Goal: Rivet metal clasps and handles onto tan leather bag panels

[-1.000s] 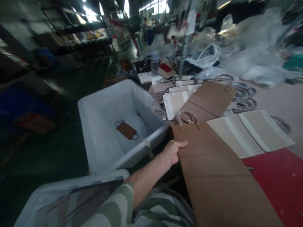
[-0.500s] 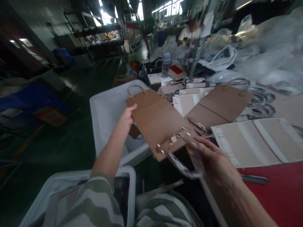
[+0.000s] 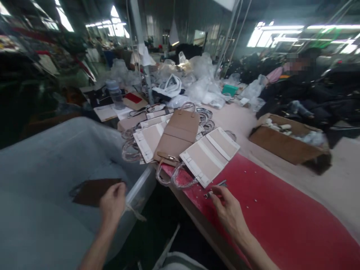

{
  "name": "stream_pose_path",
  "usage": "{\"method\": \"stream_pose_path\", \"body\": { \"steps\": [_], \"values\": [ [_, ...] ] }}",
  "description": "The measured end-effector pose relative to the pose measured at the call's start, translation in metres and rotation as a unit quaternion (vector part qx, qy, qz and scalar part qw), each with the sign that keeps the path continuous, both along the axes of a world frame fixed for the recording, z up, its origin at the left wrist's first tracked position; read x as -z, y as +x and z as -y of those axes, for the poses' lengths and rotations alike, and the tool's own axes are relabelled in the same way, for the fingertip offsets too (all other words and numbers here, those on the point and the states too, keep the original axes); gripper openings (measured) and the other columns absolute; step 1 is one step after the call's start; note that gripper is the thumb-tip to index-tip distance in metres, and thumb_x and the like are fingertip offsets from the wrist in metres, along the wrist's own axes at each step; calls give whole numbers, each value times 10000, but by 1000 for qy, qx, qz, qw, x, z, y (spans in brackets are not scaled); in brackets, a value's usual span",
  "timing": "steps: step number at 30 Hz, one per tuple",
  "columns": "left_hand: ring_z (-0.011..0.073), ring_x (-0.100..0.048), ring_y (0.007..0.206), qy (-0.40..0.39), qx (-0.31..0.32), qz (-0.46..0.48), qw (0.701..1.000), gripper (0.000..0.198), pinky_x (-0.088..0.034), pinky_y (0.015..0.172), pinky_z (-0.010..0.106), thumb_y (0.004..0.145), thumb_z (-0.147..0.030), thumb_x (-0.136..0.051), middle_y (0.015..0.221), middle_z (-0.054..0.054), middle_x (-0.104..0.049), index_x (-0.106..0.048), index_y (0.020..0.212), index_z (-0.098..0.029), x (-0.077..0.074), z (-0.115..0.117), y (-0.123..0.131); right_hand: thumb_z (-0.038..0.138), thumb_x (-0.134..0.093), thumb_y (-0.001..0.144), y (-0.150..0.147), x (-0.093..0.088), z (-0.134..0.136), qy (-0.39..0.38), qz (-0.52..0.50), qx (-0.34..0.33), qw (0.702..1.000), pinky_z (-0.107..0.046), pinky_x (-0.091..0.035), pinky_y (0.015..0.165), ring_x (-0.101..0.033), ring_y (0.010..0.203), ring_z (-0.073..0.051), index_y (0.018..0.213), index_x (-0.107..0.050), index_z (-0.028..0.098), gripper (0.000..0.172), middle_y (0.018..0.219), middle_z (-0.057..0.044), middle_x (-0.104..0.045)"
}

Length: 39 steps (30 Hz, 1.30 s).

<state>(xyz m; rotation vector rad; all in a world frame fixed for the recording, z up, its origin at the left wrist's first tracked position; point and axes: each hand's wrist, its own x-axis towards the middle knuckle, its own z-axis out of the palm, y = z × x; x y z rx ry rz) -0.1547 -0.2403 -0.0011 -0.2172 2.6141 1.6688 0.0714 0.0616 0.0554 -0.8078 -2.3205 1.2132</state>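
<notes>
Head view: the right hand (image 3: 227,210) is at a small metal piece (image 3: 207,195) by the edge of the red mat (image 3: 270,225), thumb and forefinger close about it, though whether they clamp it cannot be told; judged light and rigid, it suits a fingertip pinch. The left hand (image 3: 113,200), fingertips bunched together with no hold confirmed, is before a brown bag (image 3: 92,192) lying in the grey bin (image 3: 33,168); the bag is judged light, fairly stiff and easily scuffed, best taken by its edges.
</notes>
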Motion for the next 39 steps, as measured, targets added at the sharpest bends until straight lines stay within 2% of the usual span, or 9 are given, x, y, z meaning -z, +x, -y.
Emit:
{"method": "stream_pose_path", "body": {
  "steps": [4,8,17,21,24,27,30,34,39],
  "values": [
    [280,-634,967,-147,272,-190,932,259,-477,904,383,922,-384,-486,1012,106,-669,-666,933,-199,-33,-109,29,444,-488,859,11,3,-8,24,9,32,999,-448,-475,847,-612,941,-304,1017,-639,205,324,1027,-95,-664],
    [337,-615,1014,-326,368,-161,856,246,-460,857,408,920,-334,-541,1046,182,-627,-646,1009,-130,-52,-168,39,421,-477,872,36,7,-5,39,-2,69,997,-448,-489,854,-619,945,-297,1034,-627,202,311,1041,-101,-658],
    [273,-632,899,-213,313,-224,898,130,-447,787,345,908,-127,-499,923,120,-629,-620,879,-167,-68,-185,42,601,-531,770,97,20,-20,7,35,168,985,-467,-510,891,-647,962,-329,976,-676,224,453,1026,-89,-696],
    [205,-610,818,-153,326,-404,841,141,-461,686,288,933,-107,-451,889,70,-612,-572,943,-177,-94,-195,75,655,-618,696,107,13,-21,-78,43,194,977,-415,-531,872,-656,937,-321,937,-725,223,507,1001,-82,-711],
    [186,-578,715,-82,398,-504,762,147,-443,602,280,937,-104,-417,831,56,-586,-546,949,-174,-107,-206,119,687,-770,631,110,2,-19,-254,-52,248,933,-382,-569,786,-659,947,-324,962,-723,191,598,1022,-121,-708],
    [191,-549,663,-35,508,-512,692,146,-430,580,300,914,-96,-417,776,40,-557,-525,872,-185,-100,-213,173,693,-838,633,117,-10,-18,-431,-240,241,835,-401,-580,808,-650,996,-321,958,-711,190,613,1038,-130,-702],
    [190,-518,613,-29,591,-474,653,144,-407,551,318,858,-74,-452,736,22,-531,-500,804,-198,-74,-215,221,688,-824,684,132,-13,-19,-504,-335,208,768,-459,-561,877,-625,1051,-338,959,-716,179,588,1047,-124,-694],
    [188,-494,581,-45,634,-461,619,144,-377,519,328,831,-60,-484,728,19,-521,-487,789,-198,-45,-214,257,482,-920,653,154,1,-20,-503,-363,248,744,-410,-561,867,-625,1024,-307,941,-696,168,482,1003,-84,-692],
    [203,-475,597,-44,681,-491,542,149,-378,528,344,875,-66,-446,727,27,-501,-494,807,-189,-42,-217,272,307,-964,516,165,18,-19,-472,-327,321,753,-287,-565,730,-635,764,-205,850,-668,140,477,848,-57,-682]
  ]
}}
